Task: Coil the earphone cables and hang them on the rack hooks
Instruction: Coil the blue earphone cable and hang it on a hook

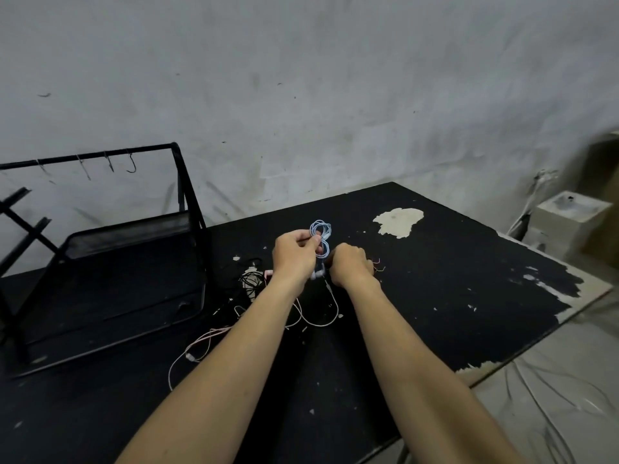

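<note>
My left hand (294,254) pinches a light blue earphone cable (321,229) wound into a small coil that stands above its fingers. Close beside it, my right hand (350,264) is curled around the lower part of the same cable, whose earbuds hang between the two hands. On the black table (435,296) below lie a white cable (321,321), a pink cable (197,346) and a black cable bundle (251,279). The black metal rack (134,262) stands at the left, with several hooks (131,164) on its top bar, all bare.
A grey wall runs behind the table. The tabletop's black coating is peeled in a pale patch (398,221) at the back and along the right edge. A pale box (566,222) and loose cords sit on the floor at the right.
</note>
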The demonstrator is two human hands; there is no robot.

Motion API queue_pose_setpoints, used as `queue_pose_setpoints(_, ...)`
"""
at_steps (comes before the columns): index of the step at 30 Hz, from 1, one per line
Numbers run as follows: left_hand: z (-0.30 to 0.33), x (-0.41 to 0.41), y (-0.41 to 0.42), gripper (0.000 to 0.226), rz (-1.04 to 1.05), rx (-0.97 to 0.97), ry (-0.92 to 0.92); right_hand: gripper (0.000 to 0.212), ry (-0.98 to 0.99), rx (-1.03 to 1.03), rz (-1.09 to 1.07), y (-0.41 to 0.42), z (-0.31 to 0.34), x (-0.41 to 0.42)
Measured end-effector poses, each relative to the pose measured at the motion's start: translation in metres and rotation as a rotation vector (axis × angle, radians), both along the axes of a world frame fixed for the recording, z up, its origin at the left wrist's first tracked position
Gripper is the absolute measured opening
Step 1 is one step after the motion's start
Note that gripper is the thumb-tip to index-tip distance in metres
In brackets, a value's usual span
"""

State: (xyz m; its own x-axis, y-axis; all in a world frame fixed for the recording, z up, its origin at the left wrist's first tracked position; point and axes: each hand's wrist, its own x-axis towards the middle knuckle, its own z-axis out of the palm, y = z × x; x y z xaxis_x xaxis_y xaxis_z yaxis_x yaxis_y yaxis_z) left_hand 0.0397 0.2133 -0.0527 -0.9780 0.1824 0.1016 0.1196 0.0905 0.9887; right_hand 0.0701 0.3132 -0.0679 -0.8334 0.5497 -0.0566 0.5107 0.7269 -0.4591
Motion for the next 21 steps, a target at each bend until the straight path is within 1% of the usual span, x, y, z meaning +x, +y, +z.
queue_pose_setpoints(4,-0.001,-0.001,0.005,0.018,0.000,0.008,0.006,0.037,0.001,0.054,-0.032,0.003,-0.005,-0.008)
queue_pose_setpoints(8,0.002,0.003,0.003,0.014,-0.017,0.031,0.007,0.037,-0.110,0.156,-0.031,0.003,-0.009,-0.011)
queue_pose_setpoints(10,0.010,0.004,-0.004,0.012,-0.024,0.068,0.007,0.039,-0.065,0.152,-0.061,0.002,-0.008,-0.015)
queue_pose_setpoints(11,0.015,0.004,-0.009,0.012,-0.025,0.092,0.007,0.038,-0.001,0.142,-0.085,0.002,-0.005,-0.016)
queue_pose_setpoints(13,0.025,0.003,-0.022,0.009,-0.020,0.131,0.013,0.028,0.213,0.114,-0.132,0.005,0.010,-0.016)
queue_pose_setpoints(15,0.038,0.000,-0.040,0.008,-0.011,0.160,0.041,0.017,0.467,-0.004,-0.123,0.004,0.034,-0.017)
queue_pose_setpoints(17,0.049,0.001,-0.058,0.009,-0.002,0.171,0.070,0.011,0.678,-0.207,-0.034,-0.001,0.062,-0.013)
queue_pose_setpoints(18,0.053,0.005,-0.066,0.009,0.004,0.176,0.085,0.012,0.751,-0.295,0.017,-0.006,0.073,-0.010)
queue_pose_setpoints(19,0.062,0.004,-0.080,0.009,0.028,0.192,0.111,0.011,0.810,-0.363,0.081,-0.018,0.089,-0.013)
queue_pose_setpoints(21,0.073,0.006,-0.104,0.009,0.057,0.220,0.126,0.006,0.873,-0.436,0.217,-0.039,0.115,-0.015)
